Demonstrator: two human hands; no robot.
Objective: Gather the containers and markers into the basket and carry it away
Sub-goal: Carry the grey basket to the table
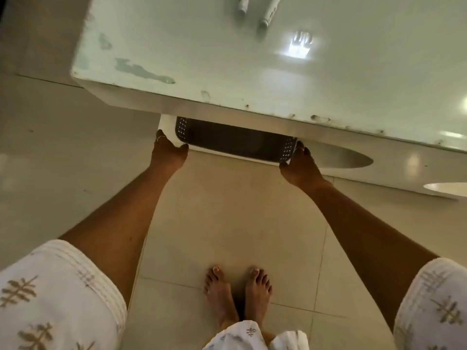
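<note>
Left hand: the left hand (pixel 168 150) grips the left end of the basket (pixel 235 138), fingers curled round its edge, thumb pointing inward along the near rim.
Right hand: the right hand (pixel 299 165) holds the right end, fingers wrapped over the perforated corner.
Basket: dark, perforated, white-rimmed, held level between both hands; its far part is hidden under the near edge of the table (pixel 227 72).
Markers: two markers (pixel 255 8) lie on the tabletop near its far edge, just beside each other, well apart from the basket.
Table edge: chipped paint along the near edge and left corner.
Open room: tiled floor (pixel 214 210) spreads between the arms; bare feet (pixel 237 291) stand together on it.
</note>
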